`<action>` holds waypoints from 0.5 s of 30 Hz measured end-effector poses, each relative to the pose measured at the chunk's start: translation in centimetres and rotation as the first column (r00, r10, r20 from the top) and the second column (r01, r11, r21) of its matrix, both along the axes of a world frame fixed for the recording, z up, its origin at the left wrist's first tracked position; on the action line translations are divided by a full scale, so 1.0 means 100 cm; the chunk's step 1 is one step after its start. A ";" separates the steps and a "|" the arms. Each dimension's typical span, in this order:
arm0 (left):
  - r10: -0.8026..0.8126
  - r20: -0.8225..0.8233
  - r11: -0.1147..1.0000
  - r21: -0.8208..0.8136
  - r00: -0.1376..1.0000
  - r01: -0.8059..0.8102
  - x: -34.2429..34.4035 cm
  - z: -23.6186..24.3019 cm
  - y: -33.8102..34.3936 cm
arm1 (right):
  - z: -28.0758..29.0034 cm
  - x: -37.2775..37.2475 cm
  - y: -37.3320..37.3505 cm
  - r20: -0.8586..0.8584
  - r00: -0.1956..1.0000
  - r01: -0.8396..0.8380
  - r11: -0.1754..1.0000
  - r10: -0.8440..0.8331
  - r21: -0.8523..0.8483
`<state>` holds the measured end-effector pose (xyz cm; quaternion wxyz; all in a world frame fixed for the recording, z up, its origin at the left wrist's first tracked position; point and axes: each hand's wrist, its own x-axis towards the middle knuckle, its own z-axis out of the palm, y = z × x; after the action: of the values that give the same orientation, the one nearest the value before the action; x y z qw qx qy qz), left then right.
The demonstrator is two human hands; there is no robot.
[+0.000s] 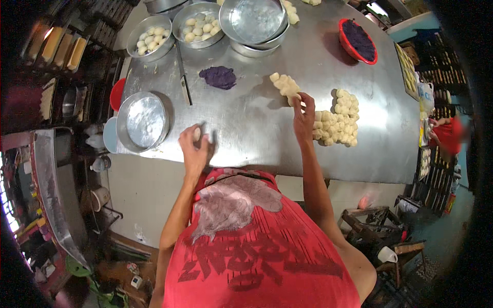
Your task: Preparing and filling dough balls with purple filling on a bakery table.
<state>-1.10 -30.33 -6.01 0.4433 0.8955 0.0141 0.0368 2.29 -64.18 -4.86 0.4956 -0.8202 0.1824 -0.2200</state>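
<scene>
"Holding what, the left hand [193,149]?"

"A small, pale, rounded dough piece [197,134], with the fingers curled about it, left of centre in the frame."

"And the right hand [304,110]?"

"Well apart from the left, right of centre, fingertips pinching the lower end of a lumpy, cream-coloured dough strip [283,84]. Whether the strip touches the grey metal table [246,120], I cannot tell."

"What lies near?"

"Just right of that hand, a larger knobbly block of cream dough balls [339,126]; upper centre, a flat dark-purple mound [218,77]; at left, a round silver metal pan [143,121]; upper right, a red bowl [347,50] of purple paste [358,40]."
</scene>
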 end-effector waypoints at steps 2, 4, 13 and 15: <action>-0.114 -0.244 0.884 -0.468 0.963 -0.014 0.002 0.012 -0.018 | -0.004 -0.016 0.011 -0.060 0.998 -0.032 0.996 0.037 0.083; -0.294 -0.437 0.638 -0.752 0.850 -0.166 0.007 0.024 -0.040 | -0.009 -0.026 0.029 -0.113 0.991 -0.043 0.969 0.072 0.245; -0.621 0.120 0.722 -0.296 0.775 0.625 0.060 -0.034 -0.104 | -0.008 -0.034 0.060 -0.234 0.890 -0.308 0.894 0.391 0.325; -0.767 0.166 0.599 -0.164 0.620 0.784 0.073 -0.042 -0.110 | -0.001 -0.035 0.051 -0.219 0.885 -0.322 0.879 0.411 0.351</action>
<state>6.19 -41.35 -10.20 0.5116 0.7555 -0.3894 -0.1260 -1.24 -59.12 -4.95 0.6170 -0.7766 0.1236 0.0307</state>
